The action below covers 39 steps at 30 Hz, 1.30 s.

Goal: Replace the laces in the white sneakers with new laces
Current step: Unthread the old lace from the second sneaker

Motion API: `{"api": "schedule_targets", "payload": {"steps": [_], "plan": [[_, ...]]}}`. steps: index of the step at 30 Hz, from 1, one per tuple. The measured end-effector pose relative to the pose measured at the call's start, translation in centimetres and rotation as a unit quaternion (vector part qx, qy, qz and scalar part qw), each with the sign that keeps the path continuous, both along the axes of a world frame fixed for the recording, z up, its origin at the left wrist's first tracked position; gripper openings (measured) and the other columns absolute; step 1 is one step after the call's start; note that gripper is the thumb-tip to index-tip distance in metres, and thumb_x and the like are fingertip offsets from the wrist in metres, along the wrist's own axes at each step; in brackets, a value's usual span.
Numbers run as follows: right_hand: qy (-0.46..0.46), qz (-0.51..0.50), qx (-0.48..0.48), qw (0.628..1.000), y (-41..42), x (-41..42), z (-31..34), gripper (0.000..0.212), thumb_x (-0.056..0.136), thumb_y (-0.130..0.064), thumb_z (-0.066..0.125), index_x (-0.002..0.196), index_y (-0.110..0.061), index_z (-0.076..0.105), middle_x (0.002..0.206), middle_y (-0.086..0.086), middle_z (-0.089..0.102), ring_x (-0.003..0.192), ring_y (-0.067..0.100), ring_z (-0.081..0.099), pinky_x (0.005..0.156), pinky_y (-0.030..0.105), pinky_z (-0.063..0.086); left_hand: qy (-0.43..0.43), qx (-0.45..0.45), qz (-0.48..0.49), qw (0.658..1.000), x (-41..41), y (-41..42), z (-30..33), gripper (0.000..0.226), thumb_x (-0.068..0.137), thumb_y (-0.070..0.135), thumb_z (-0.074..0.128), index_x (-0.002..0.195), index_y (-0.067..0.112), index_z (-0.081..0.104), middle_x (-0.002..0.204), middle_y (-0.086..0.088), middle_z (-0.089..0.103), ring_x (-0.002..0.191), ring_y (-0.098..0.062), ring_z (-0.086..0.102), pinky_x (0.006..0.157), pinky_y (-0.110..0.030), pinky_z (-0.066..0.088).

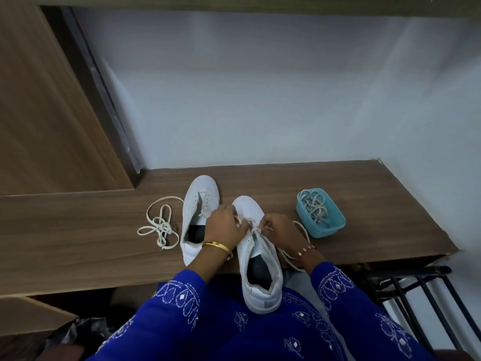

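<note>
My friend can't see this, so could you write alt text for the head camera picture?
Both hands, left hand and right hand, pinch a lace at the nearer white sneaker on a wooden shelf. Another sneaker, a loose lace and a blue tub of laces sit nearby.

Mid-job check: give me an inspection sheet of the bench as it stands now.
Surface: wooden bench, against a white wall.
Job's things: right sneaker overhanging the near edge, lace trailing; left sneaker beside it; loose lace tangled at left; blue tub holding laces.
Clutter: nothing seen.
Grippers: left hand and right hand both pinch lace at the eyelets.
Cables: nothing seen.
Surroundings: black rack lower right.
</note>
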State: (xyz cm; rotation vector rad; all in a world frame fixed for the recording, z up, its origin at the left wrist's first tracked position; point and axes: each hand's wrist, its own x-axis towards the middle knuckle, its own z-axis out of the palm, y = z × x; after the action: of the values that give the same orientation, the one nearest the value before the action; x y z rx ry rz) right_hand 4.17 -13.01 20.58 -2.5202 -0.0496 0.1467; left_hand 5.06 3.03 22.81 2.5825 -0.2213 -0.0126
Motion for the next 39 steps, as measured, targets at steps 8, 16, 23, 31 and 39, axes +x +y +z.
{"api": "schedule_targets", "payload": {"steps": [8,16,23,31,39], "plan": [[0.012,-0.028,0.022,0.999,0.3,0.0,0.0,0.011,0.079,-0.007,0.059,0.076,-0.011,0.068,0.081,0.006,0.069,0.078,0.022,0.062,0.074,0.031,0.049,-0.042,0.21,-0.094,0.972,-2.1,-0.7,-0.1,0.037,0.091,0.048,0.041,0.102,0.023,0.067,0.102,0.0,0.066,0.103,-0.021,0.057,0.11,-0.042,0.018],[0.016,-0.028,0.042,0.999,0.0,-0.5,-0.1,0.019,0.082,-0.005,0.057,0.071,-0.02,0.058,0.077,-0.001,0.061,0.074,0.014,0.058,0.072,0.03,0.047,0.033,0.017,-0.049,0.998,-1.4,-0.5,-1.1,0.02,0.094,0.018,0.043,0.092,0.005,0.058,0.098,-0.014,0.064,0.092,-0.032,0.058,0.076,-0.036,0.043],[-0.065,-0.004,-0.034,0.997,0.0,0.0,-0.3,0.011,0.081,-0.012,0.059,0.073,-0.014,0.068,0.081,-0.001,0.05,0.073,0.015,0.048,0.068,0.028,0.038,0.026,-0.056,-0.03,0.998,-1.4,-0.4,-0.9,0.014,0.094,0.019,0.044,0.089,0.009,0.054,0.093,-0.015,0.065,0.089,-0.032,0.059,0.075,-0.037,0.044],[-0.022,0.002,0.009,1.0,0.0,-0.2,0.4,0.013,0.083,-0.006,0.056,0.075,-0.013,0.064,0.088,-0.001,0.05,0.078,0.01,0.048,0.068,0.02,0.035,-0.012,0.159,-0.051,0.986,-1.6,-0.6,-0.5,0.024,0.092,0.025,0.045,0.096,0.017,0.067,0.097,-0.004,0.068,0.094,-0.024,0.061,0.083,-0.03,0.041],[-0.042,0.014,0.017,0.999,0.3,-0.2,0.3,0.01,0.083,-0.004,0.054,0.079,-0.006,0.063,0.083,0.0,0.048,0.077,0.013,0.046,0.068,0.022,0.032,0.06,0.029,-0.033,0.997,-2.1,-0.9,-1.1,0.007,0.088,0.014,0.046,0.094,0.011,0.047,0.1,-0.013,0.062,0.096,-0.032,0.056,0.085,-0.036,0.04]]}}
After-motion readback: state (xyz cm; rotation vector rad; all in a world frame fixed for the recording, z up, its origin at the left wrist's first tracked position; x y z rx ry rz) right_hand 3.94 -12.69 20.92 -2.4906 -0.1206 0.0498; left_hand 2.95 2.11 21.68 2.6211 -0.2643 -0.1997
